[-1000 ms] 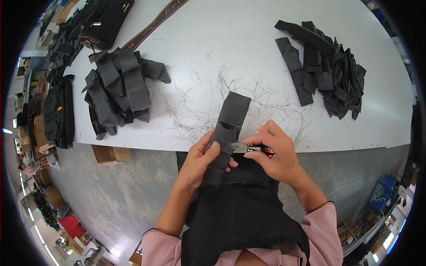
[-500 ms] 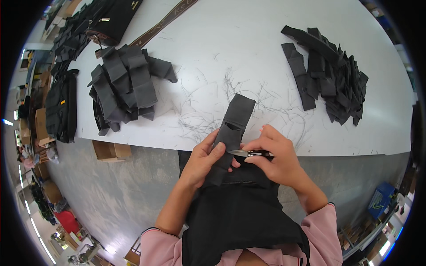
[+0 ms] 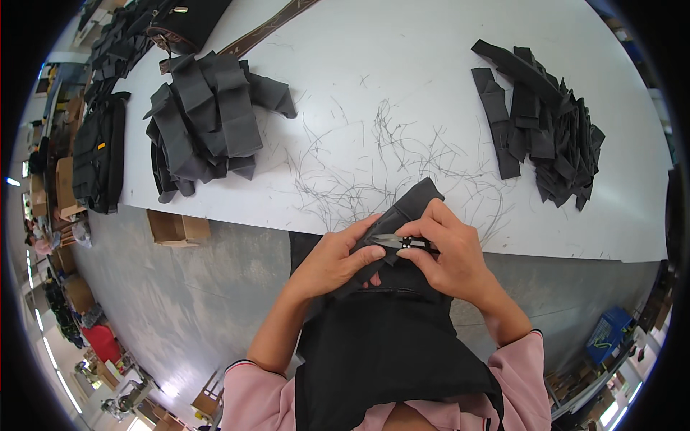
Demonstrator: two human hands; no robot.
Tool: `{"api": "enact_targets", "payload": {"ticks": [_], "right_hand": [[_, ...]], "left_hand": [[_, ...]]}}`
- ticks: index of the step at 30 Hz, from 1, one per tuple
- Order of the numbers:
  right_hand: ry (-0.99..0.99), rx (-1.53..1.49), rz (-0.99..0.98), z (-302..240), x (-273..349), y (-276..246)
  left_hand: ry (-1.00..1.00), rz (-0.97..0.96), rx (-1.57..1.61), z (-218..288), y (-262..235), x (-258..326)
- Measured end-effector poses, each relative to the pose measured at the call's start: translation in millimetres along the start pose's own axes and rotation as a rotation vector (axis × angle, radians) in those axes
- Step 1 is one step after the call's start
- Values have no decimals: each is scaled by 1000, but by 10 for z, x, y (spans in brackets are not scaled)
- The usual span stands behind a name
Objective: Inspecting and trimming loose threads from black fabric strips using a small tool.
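Observation:
Just off the table's front edge, my left hand [image 3: 334,262] grips a dark grey fabric strip [image 3: 413,200], its thumb pressed on top. The strip slants up to the right. Between thumb and fingers my right hand [image 3: 449,251] holds a pair of thread snips [image 3: 406,243], blades pointing left against the strip. Whether the blade tips touch a thread is too small to tell. Part of the strip is hidden behind my hands. Loose thread ends [image 3: 345,187] lie scattered on the white table beyond.
A heap of dark grey strips [image 3: 208,122] lies on the left of the white table [image 3: 388,43], another pile [image 3: 553,129] on the right. A black bag [image 3: 190,25] and brown strap [image 3: 269,30] are at the far left. A cardboard box [image 3: 177,228] stands below the table edge.
The fabric strip has tilted further to the right and come lower. The snips' blades now lie against it higher up, and my right fingers have moved nearer its far end.

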State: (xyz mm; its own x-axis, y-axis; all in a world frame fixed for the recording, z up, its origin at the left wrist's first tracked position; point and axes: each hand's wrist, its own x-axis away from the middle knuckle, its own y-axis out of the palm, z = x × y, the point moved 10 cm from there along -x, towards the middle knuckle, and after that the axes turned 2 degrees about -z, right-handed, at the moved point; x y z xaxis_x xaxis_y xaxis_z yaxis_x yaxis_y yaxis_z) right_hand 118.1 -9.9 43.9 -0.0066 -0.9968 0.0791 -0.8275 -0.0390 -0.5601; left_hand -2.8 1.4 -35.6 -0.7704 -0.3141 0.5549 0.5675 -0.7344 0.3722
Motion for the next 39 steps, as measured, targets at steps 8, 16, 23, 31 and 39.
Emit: {"api": "enact_targets", "payload": {"ticks": [8,16,23,31,39], "right_hand": [[-61,-7,28,-26,35,50],[-53,-95,422,-54,322,-387],[-19,132,522,56,347,-373],[-169,318,551,-111,243,-328],[-67,18,648,95,318,-419]], "left_hand": [[-20,-59,46,31,77,8],[23,117,165,39,-26,5],[98,82,334,97,46,-12],[103,16,439,118,165,-18],[99,46,431,74,163,-8]]}}
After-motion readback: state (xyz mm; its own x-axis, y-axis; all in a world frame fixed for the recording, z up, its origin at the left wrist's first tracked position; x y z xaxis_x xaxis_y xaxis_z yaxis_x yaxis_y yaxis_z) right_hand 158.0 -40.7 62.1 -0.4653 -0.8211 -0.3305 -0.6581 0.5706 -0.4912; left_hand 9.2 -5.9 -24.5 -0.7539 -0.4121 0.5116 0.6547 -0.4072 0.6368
